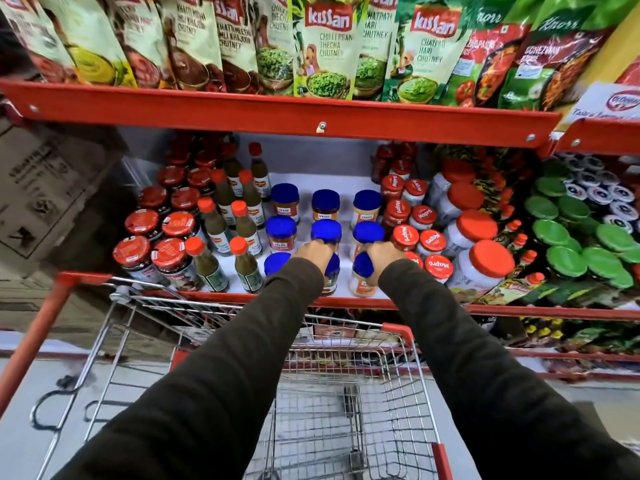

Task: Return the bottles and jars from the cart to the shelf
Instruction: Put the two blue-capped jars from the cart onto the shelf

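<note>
Both my arms reach over the wire cart (332, 344) onto the middle shelf (346, 301). My left hand (311, 252) grips the blue lid of a dark jar (330, 275) standing at the shelf's front edge. My right hand (384, 252) grips the blue lid of a pale orange jar (362, 282) beside it, also at the front edge. Behind them stand several more blue-lidded jars (284, 233) in rows. The cart basket below shows only bare wire mesh where I can see it.
Green sauce bottles with orange caps (207, 261) and red-lidded dark jars (133, 252) stand left of my hands. Red-lidded Mapro jars (433, 240) and white tubs (481, 265) stand right. A red upper shelf rail (277, 112) with chutney pouches hangs overhead. Cardboard boxes (41, 188) sit far left.
</note>
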The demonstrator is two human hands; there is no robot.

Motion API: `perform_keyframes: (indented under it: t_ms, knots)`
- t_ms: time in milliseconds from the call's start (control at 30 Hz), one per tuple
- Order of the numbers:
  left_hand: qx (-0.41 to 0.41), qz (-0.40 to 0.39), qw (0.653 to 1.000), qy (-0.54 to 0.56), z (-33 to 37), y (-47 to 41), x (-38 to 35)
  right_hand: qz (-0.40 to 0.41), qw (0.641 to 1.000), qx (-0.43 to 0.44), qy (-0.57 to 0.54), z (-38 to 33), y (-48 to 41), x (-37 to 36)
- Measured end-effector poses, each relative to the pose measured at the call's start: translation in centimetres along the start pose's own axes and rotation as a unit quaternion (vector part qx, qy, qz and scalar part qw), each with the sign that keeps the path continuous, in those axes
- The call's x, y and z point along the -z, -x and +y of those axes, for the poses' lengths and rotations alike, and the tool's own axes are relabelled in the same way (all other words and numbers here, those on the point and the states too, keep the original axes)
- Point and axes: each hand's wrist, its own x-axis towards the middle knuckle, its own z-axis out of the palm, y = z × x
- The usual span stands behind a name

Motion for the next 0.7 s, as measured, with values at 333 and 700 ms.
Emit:
perform_keyframes:
  t_ms: [333,700]
  knots:
    - [-0.075,0.083,0.992,-0.050,-1.8,2.3,-0.5,0.101,0.992,0.074,0.008,-0.5,2.6,-0.1]
    - [-0.067,0.237,0.969,-0.021,-11.9,7.2,3.7,0.143,0.975,0.141,-0.097,-9.8,3.0,0.5]
